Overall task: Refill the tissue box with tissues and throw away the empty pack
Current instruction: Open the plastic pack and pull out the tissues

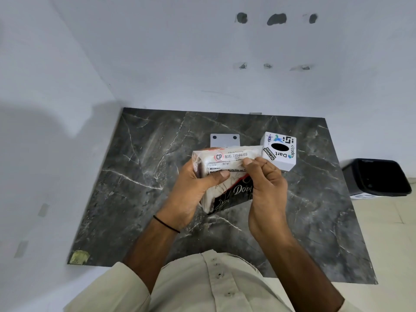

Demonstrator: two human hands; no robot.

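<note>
Evidently soft, light and slick in its plastic wrap, the tissue pack [225, 158] is held mid-frame above the bench [139, 172] and is best gripped by its ends. The left hand [191, 194] has its fingers clasped round the left end, while the right hand [267, 188] pinches the wrap. The tissue box [283, 164] just right shows only a dark opening, and what the bin [353, 176] at far right holds is unclear.
</note>
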